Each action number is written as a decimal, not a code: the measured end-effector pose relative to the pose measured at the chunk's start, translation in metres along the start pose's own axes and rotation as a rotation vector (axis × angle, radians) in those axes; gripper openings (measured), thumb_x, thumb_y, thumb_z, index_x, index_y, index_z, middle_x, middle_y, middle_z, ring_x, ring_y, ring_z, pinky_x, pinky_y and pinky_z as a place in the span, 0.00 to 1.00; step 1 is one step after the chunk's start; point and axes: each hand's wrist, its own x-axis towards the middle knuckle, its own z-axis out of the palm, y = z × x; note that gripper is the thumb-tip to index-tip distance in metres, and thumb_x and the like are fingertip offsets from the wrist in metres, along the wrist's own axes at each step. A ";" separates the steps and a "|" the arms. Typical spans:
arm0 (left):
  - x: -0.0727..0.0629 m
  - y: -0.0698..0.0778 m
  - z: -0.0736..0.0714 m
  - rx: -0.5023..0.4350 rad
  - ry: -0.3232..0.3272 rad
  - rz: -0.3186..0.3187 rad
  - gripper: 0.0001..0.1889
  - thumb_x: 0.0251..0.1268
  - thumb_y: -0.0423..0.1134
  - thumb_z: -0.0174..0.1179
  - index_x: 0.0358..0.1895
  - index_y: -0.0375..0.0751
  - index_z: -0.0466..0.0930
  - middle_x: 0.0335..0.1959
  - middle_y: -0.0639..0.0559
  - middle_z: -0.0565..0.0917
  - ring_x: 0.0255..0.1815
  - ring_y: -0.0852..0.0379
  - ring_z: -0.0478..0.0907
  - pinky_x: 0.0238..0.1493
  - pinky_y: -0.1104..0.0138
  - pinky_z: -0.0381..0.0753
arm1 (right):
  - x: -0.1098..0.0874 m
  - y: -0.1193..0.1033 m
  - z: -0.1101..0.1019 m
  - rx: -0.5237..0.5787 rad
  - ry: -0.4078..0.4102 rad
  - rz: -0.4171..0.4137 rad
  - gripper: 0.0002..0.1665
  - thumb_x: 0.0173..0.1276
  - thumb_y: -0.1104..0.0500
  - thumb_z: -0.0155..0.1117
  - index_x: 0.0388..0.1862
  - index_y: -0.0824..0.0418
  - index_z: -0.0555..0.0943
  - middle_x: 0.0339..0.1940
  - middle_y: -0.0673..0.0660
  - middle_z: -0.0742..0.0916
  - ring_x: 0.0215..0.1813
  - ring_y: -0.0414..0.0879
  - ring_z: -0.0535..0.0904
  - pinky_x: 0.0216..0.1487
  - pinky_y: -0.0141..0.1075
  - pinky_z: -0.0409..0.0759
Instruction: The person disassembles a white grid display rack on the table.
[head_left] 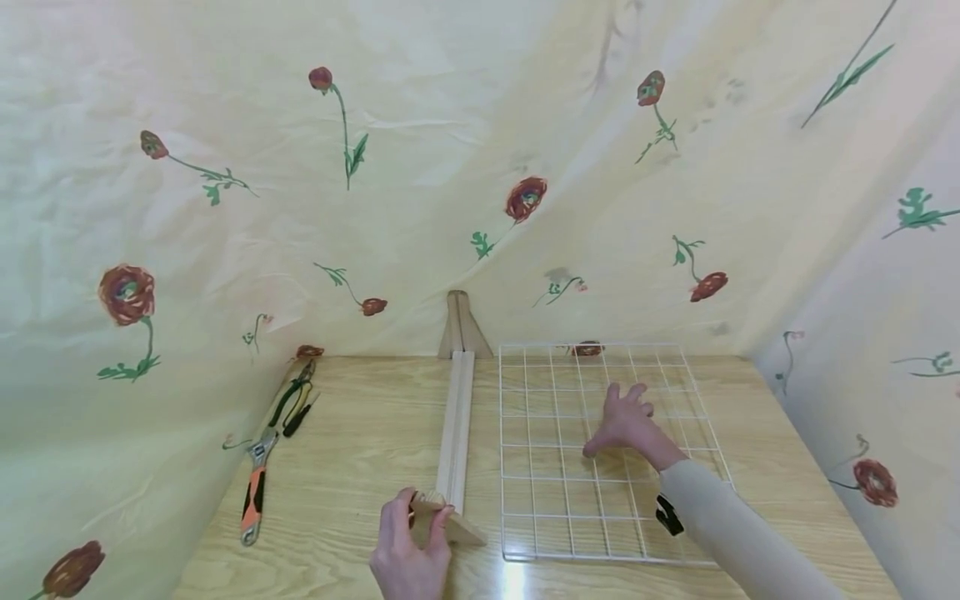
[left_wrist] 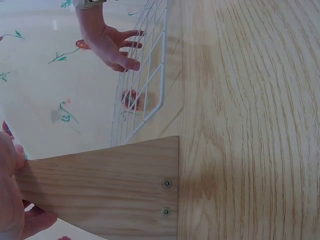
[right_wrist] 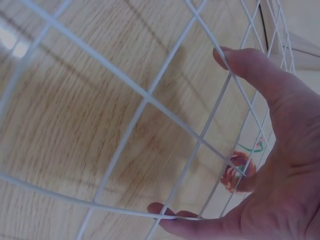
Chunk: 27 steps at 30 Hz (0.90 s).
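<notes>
My left hand [head_left: 412, 542] pinches the narrow top of a tapered wooden end piece [left_wrist: 110, 187], which stands on edge on the table and shows two screws near its base. This piece closes the near end of a pale wooden beam [head_left: 456, 425]; a matching end piece [head_left: 456, 332] stands at the far end against the wall cover. To the right, my right hand [head_left: 626, 425] spreads across a white wire grid [head_left: 555, 480]. In the right wrist view, its thumb and fingertips hook at the wires. The grid appears raised off the table, its shadow visible below.
Combination pliers [head_left: 294, 396], a small black-handled screwdriver [head_left: 298, 419] and an orange-and-black adjustable wrench [head_left: 255, 487] lie along the left side of the light wood table [head_left: 352, 450]. Flower-printed cloth [head_left: 420, 208] covers the walls at the back and sides.
</notes>
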 end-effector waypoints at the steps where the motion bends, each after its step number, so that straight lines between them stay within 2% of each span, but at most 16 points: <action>1: 0.000 0.000 0.000 -0.001 0.000 0.001 0.31 0.69 0.62 0.57 0.42 0.30 0.79 0.31 0.43 0.81 0.20 0.48 0.82 0.15 0.63 0.84 | 0.001 0.000 0.001 -0.005 -0.007 0.000 0.83 0.36 0.43 0.87 0.73 0.82 0.42 0.64 0.94 0.40 0.57 0.92 0.57 0.51 0.75 0.74; 7: 0.000 -0.002 0.001 0.003 0.004 0.003 0.31 0.69 0.62 0.57 0.42 0.30 0.79 0.31 0.44 0.81 0.20 0.49 0.82 0.15 0.64 0.84 | 0.007 -0.001 0.005 -0.011 -0.033 -0.004 0.83 0.36 0.43 0.87 0.72 0.83 0.43 0.63 0.95 0.41 0.55 0.91 0.59 0.50 0.74 0.74; 18: -0.001 0.000 0.001 0.012 -0.013 -0.016 0.31 0.69 0.63 0.56 0.43 0.31 0.78 0.31 0.44 0.80 0.20 0.49 0.82 0.14 0.62 0.83 | 0.016 -0.003 0.012 -0.017 -0.082 0.037 0.83 0.35 0.41 0.87 0.72 0.83 0.45 0.64 0.95 0.43 0.56 0.90 0.60 0.50 0.74 0.75; 27: 0.000 0.000 0.000 0.020 -0.019 -0.012 0.31 0.69 0.63 0.55 0.43 0.31 0.78 0.31 0.44 0.80 0.20 0.49 0.82 0.14 0.62 0.83 | 0.024 -0.002 0.016 -0.029 -0.089 0.042 0.82 0.36 0.41 0.86 0.72 0.83 0.46 0.63 0.95 0.44 0.56 0.89 0.59 0.48 0.74 0.75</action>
